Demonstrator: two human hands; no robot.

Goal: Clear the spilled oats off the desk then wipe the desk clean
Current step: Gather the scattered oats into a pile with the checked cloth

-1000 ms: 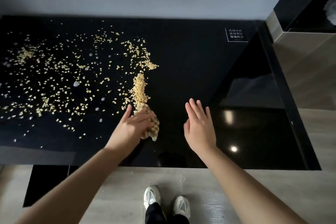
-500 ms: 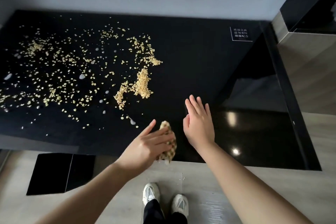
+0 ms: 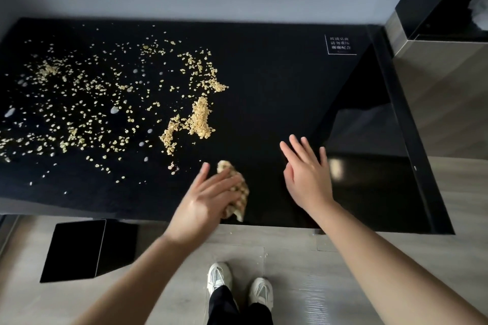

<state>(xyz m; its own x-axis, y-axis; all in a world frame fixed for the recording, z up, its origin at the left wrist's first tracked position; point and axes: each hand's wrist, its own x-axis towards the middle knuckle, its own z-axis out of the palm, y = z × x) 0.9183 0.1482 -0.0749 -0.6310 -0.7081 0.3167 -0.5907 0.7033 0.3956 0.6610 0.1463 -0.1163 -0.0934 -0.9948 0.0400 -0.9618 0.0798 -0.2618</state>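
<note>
While most of the pale, flat oat flakes (image 3: 200, 119) lie scattered over the left half of the glossy black surface (image 3: 277, 82), with one thicker heap near its middle, the clearing looks barely begun and the wiping is all to come. The left hand (image 3: 208, 200) lays nearly straight fingers over a bunched yellow-checked cloth (image 3: 239, 202) at the near edge, short of the heap. The right hand (image 3: 309, 174) hovers beside it, spread and holding nothing. A black box-shaped bin (image 3: 76, 248) stands on the floor below.
</note>
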